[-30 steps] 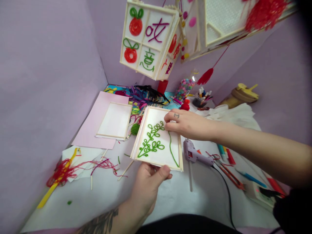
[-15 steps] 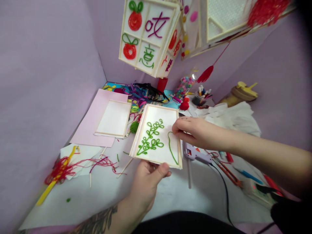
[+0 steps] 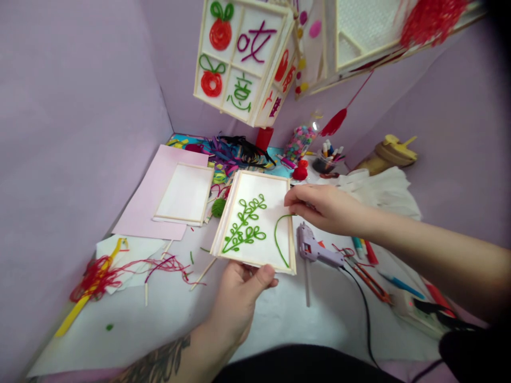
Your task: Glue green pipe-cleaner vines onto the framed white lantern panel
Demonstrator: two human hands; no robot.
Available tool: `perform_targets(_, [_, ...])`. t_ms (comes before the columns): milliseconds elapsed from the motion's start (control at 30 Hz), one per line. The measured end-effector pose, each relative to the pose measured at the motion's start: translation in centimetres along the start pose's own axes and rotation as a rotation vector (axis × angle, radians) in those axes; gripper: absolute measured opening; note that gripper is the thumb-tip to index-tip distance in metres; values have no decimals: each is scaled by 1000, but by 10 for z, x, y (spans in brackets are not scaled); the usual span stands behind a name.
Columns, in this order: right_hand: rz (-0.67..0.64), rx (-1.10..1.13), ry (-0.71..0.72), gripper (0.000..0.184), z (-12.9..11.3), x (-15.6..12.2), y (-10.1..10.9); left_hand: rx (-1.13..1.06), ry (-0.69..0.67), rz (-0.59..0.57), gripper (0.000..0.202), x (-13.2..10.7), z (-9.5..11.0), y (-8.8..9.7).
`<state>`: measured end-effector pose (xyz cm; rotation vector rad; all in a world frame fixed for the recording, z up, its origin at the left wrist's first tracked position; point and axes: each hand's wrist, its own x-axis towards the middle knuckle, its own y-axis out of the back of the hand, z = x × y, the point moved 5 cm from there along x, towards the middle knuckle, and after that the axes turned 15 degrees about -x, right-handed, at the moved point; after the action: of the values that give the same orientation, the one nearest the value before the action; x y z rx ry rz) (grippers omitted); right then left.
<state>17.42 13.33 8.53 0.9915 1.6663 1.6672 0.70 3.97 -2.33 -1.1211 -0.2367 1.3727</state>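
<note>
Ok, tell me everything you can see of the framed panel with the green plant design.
The framed panel is a white rectangular sheet edged with pale wooden sticks, held tilted above the table. Green cord forms a leafy looped sprig on its left half; a separate green strand curves down its right side. The left hand grips its lower edge, thumb on top. The right hand pinches the strand's upper end at the panel's right edge.

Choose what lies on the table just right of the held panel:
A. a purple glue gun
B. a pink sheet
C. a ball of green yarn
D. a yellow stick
A: the purple glue gun lies beside the right edge of the panel, under the right hand; yarn, stick and sheet are to the panel's left.
</note>
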Motion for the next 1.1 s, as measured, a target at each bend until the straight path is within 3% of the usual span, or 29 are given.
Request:
perform_targets(300, [-95,-211,168,13,0,7,-5,3,6,6,50,0,-2,1])
perform_targets(467, [-70,-455,427,21,-9,21,0,17,15,-18,51,0,-1,0])
perform_targets(633, [-105,-469,605,22,-16,32,0,20,18,-9,54,1,-2,0])
perform_targets(933, [-168,-232,606,13,-20,32,0,15,8,-14,54,0,-1,-1])
perform_targets(1033, [-164,-136,558,19,-18,29,5,11,9,-18,51,0,-1,-1])
perform_targets(1100, [-96,-117,448,25,-13,28,12,9,7,-15,48,0,-1,-1])
